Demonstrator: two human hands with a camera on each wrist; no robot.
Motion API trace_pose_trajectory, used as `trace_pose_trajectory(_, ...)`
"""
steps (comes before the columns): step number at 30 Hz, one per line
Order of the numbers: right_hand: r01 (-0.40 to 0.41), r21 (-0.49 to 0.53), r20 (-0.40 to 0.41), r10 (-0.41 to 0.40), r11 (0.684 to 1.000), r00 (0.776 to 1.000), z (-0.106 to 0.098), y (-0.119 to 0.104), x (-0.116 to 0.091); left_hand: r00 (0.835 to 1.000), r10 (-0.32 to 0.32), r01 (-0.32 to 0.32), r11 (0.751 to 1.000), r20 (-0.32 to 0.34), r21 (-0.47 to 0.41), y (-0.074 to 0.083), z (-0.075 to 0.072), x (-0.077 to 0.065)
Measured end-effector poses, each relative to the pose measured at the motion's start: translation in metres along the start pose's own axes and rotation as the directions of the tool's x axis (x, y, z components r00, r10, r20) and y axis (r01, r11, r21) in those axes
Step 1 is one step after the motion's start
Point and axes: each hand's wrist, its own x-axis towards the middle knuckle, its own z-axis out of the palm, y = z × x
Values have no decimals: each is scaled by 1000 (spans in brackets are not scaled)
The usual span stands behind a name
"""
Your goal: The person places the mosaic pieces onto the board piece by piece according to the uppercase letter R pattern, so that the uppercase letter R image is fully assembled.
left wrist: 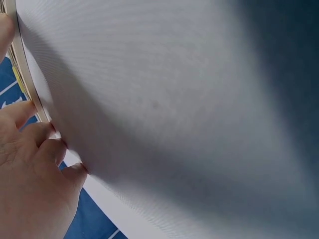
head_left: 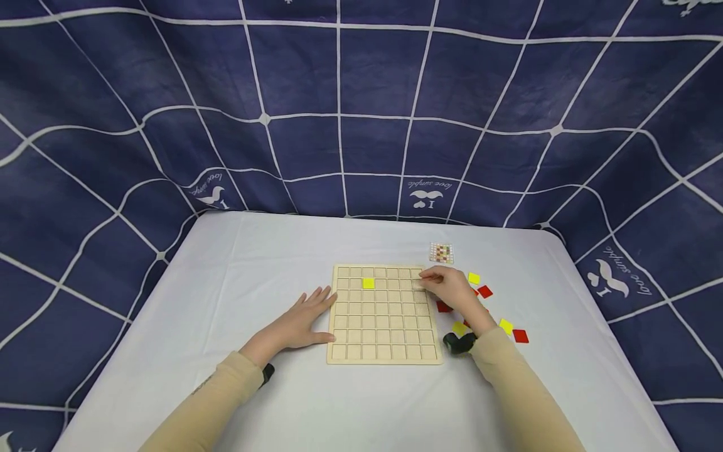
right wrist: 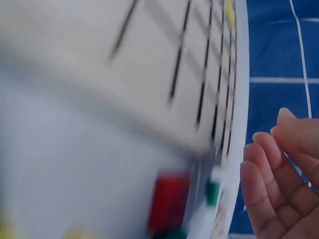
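A square wooden grid board (head_left: 384, 315) lies on the white table. One yellow tile (head_left: 368, 284) sits in its second row from the far side. My left hand (head_left: 299, 323) is spread on the table at the board's left edge; in the left wrist view, fingertips of the left hand (left wrist: 35, 164) touch that edge. Over the upper right edge of the board hovers my right hand (head_left: 449, 287). In the right wrist view, the right hand (right wrist: 284, 179) has thumb and index tips close together, other fingers loosely bent. No tile shows between them.
Loose red tiles (head_left: 521, 336) and yellow tiles (head_left: 505, 326) are scattered right of the board, partly hidden beneath the right arm. A small printed grid card (head_left: 441, 253) lies beyond the board's far right corner. A dark blue curtain (head_left: 373, 150) surrounds the table.
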Motion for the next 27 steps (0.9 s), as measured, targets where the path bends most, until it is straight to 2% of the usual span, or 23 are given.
trace_pose_trajectory(5, -83, -32, 43, 84, 996, 996, -12, 22, -13, 1000, 1, -1, 1000, 4, 7, -1, 1, -1)
trace_pose_trajectory(9, -87, -95, 99, 97, 992, 990, -14, 31, -20, 1000, 5, -5, 1000, 4, 1, -1, 1, 0)
trace_pose_trajectory(13, -58, -157, 143, 81, 986, 986, -13, 34, -24, 1000, 2, -2, 1000, 1, -4, 0, 0, 1)
trace_pose_trajectory(18, -27, -203, 153, 59, 979, 986, -12, 34, -24, 1000, -3, 3, 1000, 5, 11, 1, 1, 1)
trace_pose_trajectory(22, -41, -199, 160, 73, 979, 984, -12, 33, -21, 1000, -8, 8, 1000, 5, 15, 2, 0, 0)
trace_pose_trajectory(27, -96, -174, 173, 126, 980, 977, -12, 33, -19, 1000, 2, -2, 1000, 9, 9, 2, -1, 0)
